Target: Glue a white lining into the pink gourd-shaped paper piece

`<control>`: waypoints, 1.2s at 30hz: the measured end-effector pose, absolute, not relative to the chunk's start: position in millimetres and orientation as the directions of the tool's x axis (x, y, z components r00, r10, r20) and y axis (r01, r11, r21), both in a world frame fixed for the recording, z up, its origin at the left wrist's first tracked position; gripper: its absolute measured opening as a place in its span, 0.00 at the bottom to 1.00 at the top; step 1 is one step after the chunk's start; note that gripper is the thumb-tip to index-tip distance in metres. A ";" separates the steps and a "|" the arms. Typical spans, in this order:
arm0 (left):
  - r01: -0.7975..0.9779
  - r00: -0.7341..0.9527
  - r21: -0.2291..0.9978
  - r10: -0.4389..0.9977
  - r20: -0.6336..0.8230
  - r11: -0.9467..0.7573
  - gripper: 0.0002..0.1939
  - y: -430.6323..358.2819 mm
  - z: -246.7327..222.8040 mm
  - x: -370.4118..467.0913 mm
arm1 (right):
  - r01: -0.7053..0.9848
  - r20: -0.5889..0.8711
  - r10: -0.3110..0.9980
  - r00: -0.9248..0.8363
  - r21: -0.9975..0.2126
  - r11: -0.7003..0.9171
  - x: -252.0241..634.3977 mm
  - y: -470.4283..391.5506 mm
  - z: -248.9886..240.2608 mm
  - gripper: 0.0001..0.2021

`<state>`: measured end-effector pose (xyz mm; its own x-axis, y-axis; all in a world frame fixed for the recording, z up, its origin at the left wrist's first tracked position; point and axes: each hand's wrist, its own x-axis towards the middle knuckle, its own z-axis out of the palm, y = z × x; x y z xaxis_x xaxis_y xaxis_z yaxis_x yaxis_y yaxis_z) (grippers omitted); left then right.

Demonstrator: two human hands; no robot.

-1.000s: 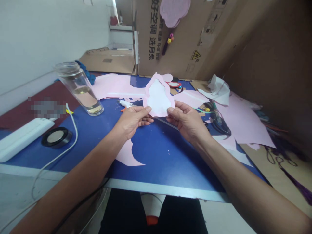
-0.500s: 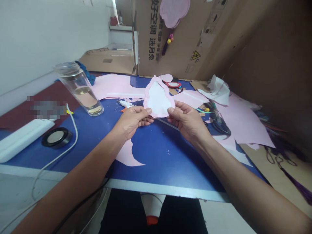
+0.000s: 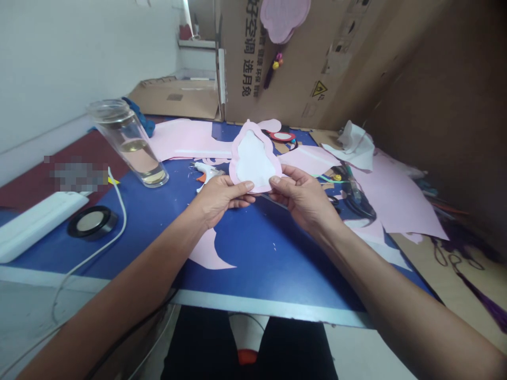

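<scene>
Between my hands, raised over the blue table, is a gourd-shaped cutout [image 3: 253,158] with a pink border and a white middle. My left hand [image 3: 224,198] pinches its lower left edge, thumb on the front and fingers behind. Its lower right edge is pinched by my right hand [image 3: 297,190] in the same way. A white glue gun [image 3: 206,171] with an orange trigger lies just beyond my left hand. Pink sheets [image 3: 184,138] spread behind the cutout, and a curved pink scrap [image 3: 212,250] rests beneath my left wrist.
A tilted-looking glass bottle [image 3: 138,148] with liquid stands at left, near a roll of black tape [image 3: 91,221] and a white power strip [image 3: 39,224]. Dark-handled scissors [image 3: 356,198] lie at right. A cardboard panel [image 3: 293,100] rises behind, with a pink ornament [image 3: 284,18] hanging on it.
The cutout has shifted slightly left and tilted a little. My left thumb has slid inward along its lower edge; both hands keep their hold.
</scene>
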<state>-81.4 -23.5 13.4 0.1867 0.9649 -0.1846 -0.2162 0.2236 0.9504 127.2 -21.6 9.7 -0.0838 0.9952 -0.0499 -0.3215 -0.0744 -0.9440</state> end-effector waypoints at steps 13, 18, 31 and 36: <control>-0.207 0.171 0.956 0.970 -0.175 0.209 0.08 -22.9 11.2 -82.4 | -0.272 -0.060 0.990 -0.125 -0.958 -0.092 123.8 -25.6 12.6 0.28; -0.208 0.182 0.956 0.968 -0.170 0.207 0.11 -23.1 12.2 -82.8 | -0.254 -0.042 0.992 -0.116 -0.965 -0.071 124.8 -24.3 12.2 0.28; -0.242 0.166 0.955 0.977 -0.131 0.170 0.16 -23.4 19.2 -89.2 | -0.262 -0.030 0.997 -0.072 -0.964 -0.048 130.1 -22.4 9.6 0.26; -0.286 0.108 0.948 0.988 -0.110 0.137 0.15 -20.3 22.0 -98.4 | -0.236 -0.013 0.997 -0.072 -0.971 -0.029 130.1 -22.9 9.3 0.25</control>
